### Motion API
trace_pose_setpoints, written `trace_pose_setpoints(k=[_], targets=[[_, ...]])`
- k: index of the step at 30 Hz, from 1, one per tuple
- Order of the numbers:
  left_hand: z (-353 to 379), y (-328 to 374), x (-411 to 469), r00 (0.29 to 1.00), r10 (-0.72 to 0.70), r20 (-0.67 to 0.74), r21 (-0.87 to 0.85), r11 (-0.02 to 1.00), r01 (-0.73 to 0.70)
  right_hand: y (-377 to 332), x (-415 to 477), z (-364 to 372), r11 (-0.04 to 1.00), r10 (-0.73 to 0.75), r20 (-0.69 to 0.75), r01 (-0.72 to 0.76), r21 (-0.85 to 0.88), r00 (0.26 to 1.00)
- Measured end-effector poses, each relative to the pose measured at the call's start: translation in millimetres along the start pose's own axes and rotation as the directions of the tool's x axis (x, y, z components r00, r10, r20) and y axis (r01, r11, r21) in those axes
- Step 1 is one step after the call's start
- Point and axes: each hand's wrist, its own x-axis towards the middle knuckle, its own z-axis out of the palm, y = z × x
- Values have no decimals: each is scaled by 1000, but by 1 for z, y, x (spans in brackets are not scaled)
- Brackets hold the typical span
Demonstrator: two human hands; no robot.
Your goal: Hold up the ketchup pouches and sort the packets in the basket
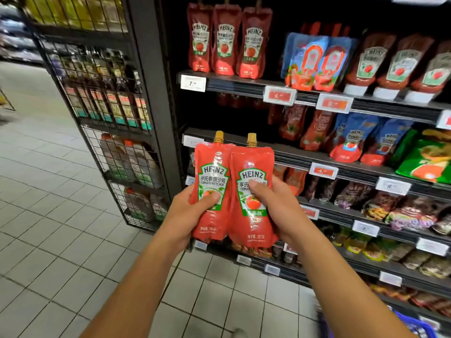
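Observation:
I hold two red Heinz tomato ketchup pouches with gold screw caps upright, side by side, in front of a store shelf. My left hand (188, 211) grips the left pouch (211, 176) from its left edge, thumb across the label. My right hand (275, 206) grips the right pouch (251, 215) from its right edge, thumb pressed on the label's middle. The two pouches touch along their inner edges, the right one slightly overlapping the left.
Dark shelves (292, 93) on the right carry more ketchup pouches (225, 42), bottles (400, 67) and packets, with price tags (193, 83) on the rails. A black wire rack (109, 132) of bottles stands to the left. Tiled floor (48, 215) lies below; a blue basket (415, 325) shows at bottom right.

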Motion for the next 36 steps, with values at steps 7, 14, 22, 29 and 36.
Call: trace_pose_setpoints(k=[7, 14, 22, 29, 36], targets=[[-14, 11, 48, 1000, 5, 30, 11, 1000, -6, 3, 48, 2, 1000, -24, -28, 24, 6, 999], [-27, 23, 121, 997, -14, 76, 60, 998, 10, 4, 113, -4, 1000, -2, -20, 3, 24, 1000], [-41, 16, 201, 991, -100, 92, 118, 989, 89, 21, 173, -12, 999, 40, -82, -39, 13, 996], [-64, 19, 269, 974, -166, 156, 179, 974, 137, 36, 219, 2, 999, 40, -161, -39, 10, 986], [-87, 32, 320, 953, -126, 274, 205, 976, 70, 46, 271, 18, 1000, 30, -241, -30, 3, 970]])
